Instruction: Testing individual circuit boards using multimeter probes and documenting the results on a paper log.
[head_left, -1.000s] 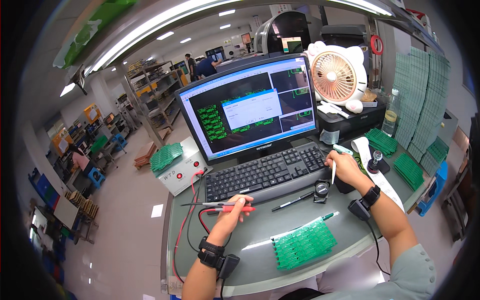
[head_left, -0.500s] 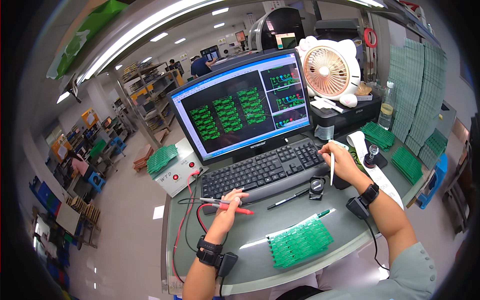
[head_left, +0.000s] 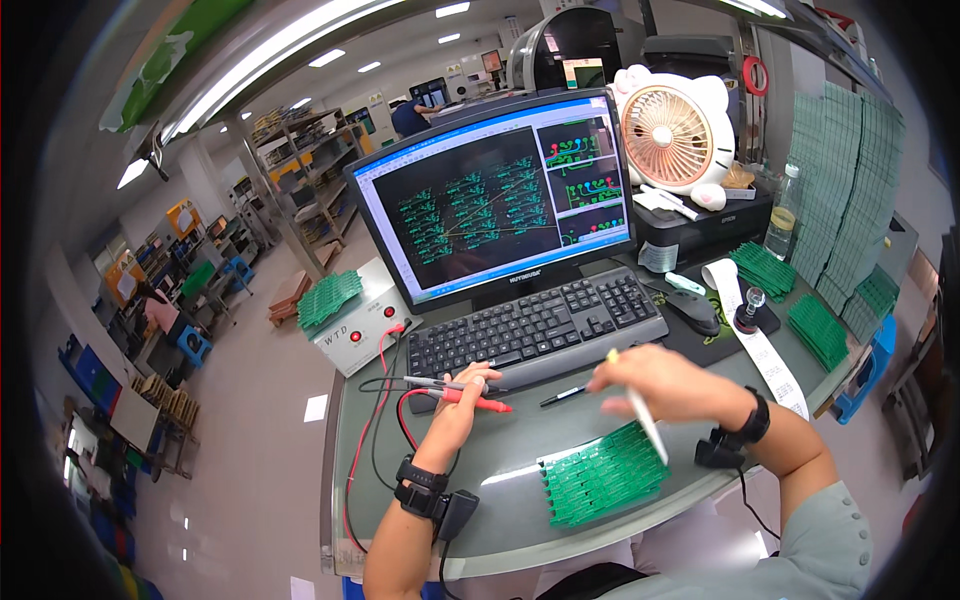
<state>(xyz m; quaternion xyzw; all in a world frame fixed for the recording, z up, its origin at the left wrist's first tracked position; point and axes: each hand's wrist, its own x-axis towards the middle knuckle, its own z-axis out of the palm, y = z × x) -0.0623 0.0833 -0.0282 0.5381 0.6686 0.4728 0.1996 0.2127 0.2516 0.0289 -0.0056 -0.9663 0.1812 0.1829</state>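
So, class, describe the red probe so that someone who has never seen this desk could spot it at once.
Find the large monitor, then the black keyboard in front of it. By the keyboard's left front edge, the left hand holds the red probe. It is nearer the person, and its colour sets it apart from the grey probe alongside.

Right hand moved toward green circuit board, mouse uncovered, screen graphics dimmed

Red probe smooth plastic; circuit boards glossy; keyboard matt plastic.
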